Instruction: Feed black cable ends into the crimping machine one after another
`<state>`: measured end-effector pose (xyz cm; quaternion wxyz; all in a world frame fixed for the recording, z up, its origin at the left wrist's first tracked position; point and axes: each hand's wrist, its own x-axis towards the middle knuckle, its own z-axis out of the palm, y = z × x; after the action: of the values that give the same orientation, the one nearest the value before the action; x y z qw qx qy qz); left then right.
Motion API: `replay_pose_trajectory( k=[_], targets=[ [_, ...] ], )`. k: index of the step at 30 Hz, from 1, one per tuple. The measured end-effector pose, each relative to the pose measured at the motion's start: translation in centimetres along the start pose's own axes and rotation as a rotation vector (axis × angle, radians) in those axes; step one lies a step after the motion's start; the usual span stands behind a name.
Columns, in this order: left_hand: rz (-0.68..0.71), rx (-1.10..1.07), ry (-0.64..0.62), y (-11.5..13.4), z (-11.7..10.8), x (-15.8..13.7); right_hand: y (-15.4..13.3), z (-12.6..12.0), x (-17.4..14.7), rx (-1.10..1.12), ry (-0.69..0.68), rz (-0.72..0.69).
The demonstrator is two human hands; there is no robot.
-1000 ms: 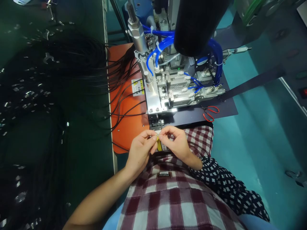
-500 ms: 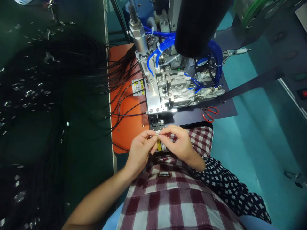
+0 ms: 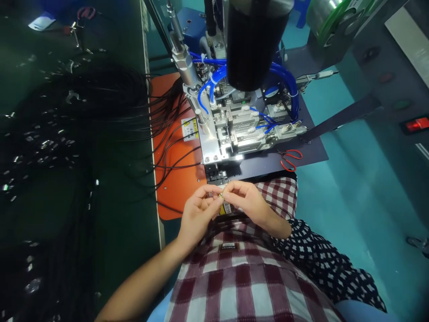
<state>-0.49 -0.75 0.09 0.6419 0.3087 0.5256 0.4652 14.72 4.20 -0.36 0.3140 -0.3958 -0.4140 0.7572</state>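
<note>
My left hand (image 3: 200,212) and my right hand (image 3: 247,201) meet fingertip to fingertip in front of the machine's near edge. Both pinch at something tiny between thumb and forefinger, too small to name. Just under the fingers lies a yellow and white label (image 3: 225,207). Right behind them is a black track (image 3: 214,173) on the machine (image 3: 231,129), which has metal cylinders and blue air tubes. Several black cables (image 3: 174,161) run from the left over the orange plate (image 3: 177,190) to the machine.
Red-handled cutters (image 3: 291,160) lie on the dark base plate (image 3: 317,154) at right. A big bundle of black cables (image 3: 100,89) covers the dark table at left. A black cylinder (image 3: 258,44) overhangs the machine. A green-rimmed reel (image 3: 330,20) and a red switch (image 3: 417,126) are at upper right.
The view has shifted a little, so the machine sits slightly lower and further left. My hands stay together at the same spot, with the fingers slightly rearranged.
</note>
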Motion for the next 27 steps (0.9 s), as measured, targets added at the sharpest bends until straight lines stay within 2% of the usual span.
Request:
replay_pose_trajectory(
  k=[6, 9, 13, 15, 17, 18, 20, 22, 24, 25, 27],
  targets=[
    [0.173, 0.091, 0.01, 0.2, 0.1, 0.0, 0.2, 0.3, -1.0, 0.032, -0.006, -0.039],
    [0.109, 0.021, 0.006, 0.8, 0.3, 0.0, 0.3, 0.5, -1.1, -0.065, 0.017, -0.102],
    [-0.01, 0.026, 0.024, 1.3, 0.4, -0.2, 0.3, 0.2, -1.0, -0.41, 0.126, -0.33],
    [0.018, 0.099, 0.04, 1.2, 0.4, -0.4, 0.2, -0.2, -1.0, -0.638, 0.155, -0.461],
    [0.128, 0.236, 0.067, 0.9, 0.2, -0.4, 0.1, -0.5, -1.0, -0.778, 0.148, -0.539],
    [0.216, 0.335, 0.087, 0.8, 0.0, -0.4, 0.1, -0.7, -1.0, -0.782, 0.137, -0.541],
    [0.422, 0.544, 0.078, 0.7, -0.6, 0.0, 0.1, -1.0, -0.8, -0.647, 0.1, -0.444],
    [0.53, 0.653, -0.072, 1.0, -1.2, 0.6, 0.3, -1.3, -0.6, -0.411, 0.027, -0.257],
    [0.451, 0.619, -0.241, 1.5, -1.7, 1.3, 0.3, -1.6, -0.2, -0.23, -0.042, -0.097],
    [0.371, 0.589, -0.264, 1.8, -1.8, 1.7, 0.3, -1.7, 0.1, -0.19, -0.056, -0.056],
    [0.245, 0.578, -0.185, 2.1, -1.9, 2.5, 0.2, -2.1, 0.9, -0.181, -0.02, -0.047]
  ],
)
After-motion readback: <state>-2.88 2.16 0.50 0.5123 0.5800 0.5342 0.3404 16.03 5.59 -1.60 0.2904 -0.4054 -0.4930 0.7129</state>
